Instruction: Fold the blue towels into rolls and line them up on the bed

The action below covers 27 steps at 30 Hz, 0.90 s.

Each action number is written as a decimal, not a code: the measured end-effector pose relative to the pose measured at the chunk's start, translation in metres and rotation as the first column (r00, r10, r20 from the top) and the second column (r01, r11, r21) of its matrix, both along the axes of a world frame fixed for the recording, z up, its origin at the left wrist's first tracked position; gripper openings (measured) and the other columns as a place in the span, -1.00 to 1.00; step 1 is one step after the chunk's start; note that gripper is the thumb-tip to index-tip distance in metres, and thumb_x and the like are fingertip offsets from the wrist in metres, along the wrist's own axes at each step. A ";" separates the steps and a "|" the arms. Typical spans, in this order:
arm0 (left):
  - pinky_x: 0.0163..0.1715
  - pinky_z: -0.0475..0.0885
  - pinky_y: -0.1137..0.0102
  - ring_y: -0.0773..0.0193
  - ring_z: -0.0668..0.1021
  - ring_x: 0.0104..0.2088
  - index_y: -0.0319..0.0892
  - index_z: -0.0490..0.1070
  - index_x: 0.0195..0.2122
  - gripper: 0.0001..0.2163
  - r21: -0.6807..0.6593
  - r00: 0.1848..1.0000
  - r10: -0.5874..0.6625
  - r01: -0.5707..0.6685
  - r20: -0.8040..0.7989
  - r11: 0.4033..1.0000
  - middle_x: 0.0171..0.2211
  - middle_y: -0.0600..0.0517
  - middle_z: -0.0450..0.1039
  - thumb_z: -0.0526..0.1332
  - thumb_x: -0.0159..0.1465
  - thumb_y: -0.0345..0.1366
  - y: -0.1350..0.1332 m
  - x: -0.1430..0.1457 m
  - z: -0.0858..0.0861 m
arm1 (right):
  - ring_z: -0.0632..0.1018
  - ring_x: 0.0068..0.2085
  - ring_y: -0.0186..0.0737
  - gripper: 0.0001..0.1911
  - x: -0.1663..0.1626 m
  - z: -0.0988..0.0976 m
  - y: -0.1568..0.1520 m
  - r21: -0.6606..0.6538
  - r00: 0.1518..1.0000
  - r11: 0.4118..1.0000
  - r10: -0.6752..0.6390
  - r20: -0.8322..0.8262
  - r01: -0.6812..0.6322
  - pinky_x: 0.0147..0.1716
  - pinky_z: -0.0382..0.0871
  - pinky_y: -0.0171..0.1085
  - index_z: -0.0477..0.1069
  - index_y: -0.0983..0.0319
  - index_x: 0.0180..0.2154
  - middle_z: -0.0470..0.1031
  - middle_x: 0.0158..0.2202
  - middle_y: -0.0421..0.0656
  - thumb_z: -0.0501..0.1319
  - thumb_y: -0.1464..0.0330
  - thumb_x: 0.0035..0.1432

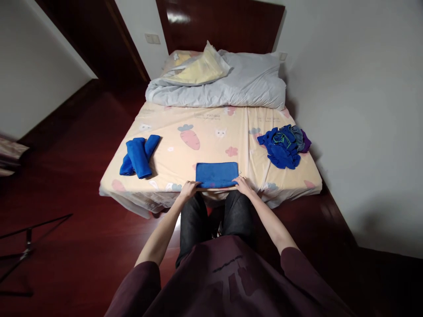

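Head view: both hands on a folded blue towel at the foot of the bed.

Left hand and right hand pinch the near corners of the blue towel, fingers closed on its front edge, and it lies flat at the near edge of the bed (carrot-print sheet, hard to miss). Left of the towel sit two rolled blue towels, apparently finished. Right of the towel, a crumpled heap of cloths looks untouched, so by my judgement well under half is done.
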<state>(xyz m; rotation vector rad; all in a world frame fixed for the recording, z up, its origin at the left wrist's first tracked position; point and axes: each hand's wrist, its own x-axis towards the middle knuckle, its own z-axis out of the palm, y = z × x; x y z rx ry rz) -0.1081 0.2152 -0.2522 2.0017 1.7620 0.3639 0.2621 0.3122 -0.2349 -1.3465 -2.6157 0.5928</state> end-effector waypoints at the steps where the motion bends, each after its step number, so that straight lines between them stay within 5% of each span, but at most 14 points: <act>1: 0.22 0.44 0.22 0.07 0.63 0.08 -0.08 0.57 0.12 -0.53 -0.016 0.996 0.060 -0.059 0.067 0.998 0.06 -0.08 0.64 0.17 0.20 -0.46 0.000 -0.002 0.000 | 0.56 0.15 -0.09 -0.56 0.003 -0.003 0.000 -0.020 0.998 0.999 -0.029 -0.060 0.028 0.25 0.35 -0.07 0.62 0.13 0.02 0.63 0.05 -0.08 0.24 0.58 0.17; 4: 0.17 0.49 0.23 0.07 0.64 0.04 -0.12 0.60 0.06 -0.59 -0.060 0.943 0.235 -0.227 0.237 0.972 0.00 -0.06 0.66 0.18 0.20 -0.37 0.000 -0.003 -0.002 | 0.62 0.05 -0.11 -0.63 0.006 -0.013 0.002 -0.144 0.941 0.975 -0.202 -0.273 0.167 0.19 0.44 -0.08 0.63 0.10 -0.04 0.66 -0.01 -0.13 0.30 0.51 0.13; 8: 0.07 0.55 0.23 0.08 0.67 -0.04 -0.17 0.58 0.01 -0.66 -0.074 0.912 0.301 -0.292 0.280 0.954 -0.07 -0.09 0.67 0.16 0.28 -0.24 0.000 -0.004 -0.006 | 0.66 -0.09 -0.09 -0.77 0.006 -0.026 0.003 -0.330 0.797 0.900 -0.414 -0.440 0.286 0.03 0.55 -0.12 0.61 0.21 -0.15 0.68 -0.16 -0.11 0.30 0.28 0.18; 13: 0.03 0.54 0.21 0.05 0.67 -0.07 -0.18 0.54 -0.03 -0.71 -0.081 0.896 0.357 -0.348 0.265 0.934 -0.14 -0.12 0.67 0.16 0.31 -0.20 0.002 -0.003 -0.010 | 0.65 -0.23 -0.12 -0.69 0.008 -0.034 0.006 -0.392 0.757 0.872 -0.463 -0.460 0.294 -0.16 0.58 -0.21 0.53 0.26 -0.28 0.65 -0.32 -0.09 0.28 0.13 0.18; 27: -0.03 0.55 0.24 0.06 0.70 -0.10 -0.15 0.51 -0.03 -0.77 -0.139 0.839 0.507 -0.488 0.199 0.862 -0.18 -0.11 0.69 0.20 0.33 -0.26 0.008 0.000 -0.013 | 0.69 -0.20 -0.04 -0.67 0.009 -0.024 0.008 -0.389 0.761 0.850 -0.505 -0.407 0.356 -0.15 0.60 -0.15 0.57 0.23 -0.28 0.65 -0.36 -0.07 0.34 0.08 0.17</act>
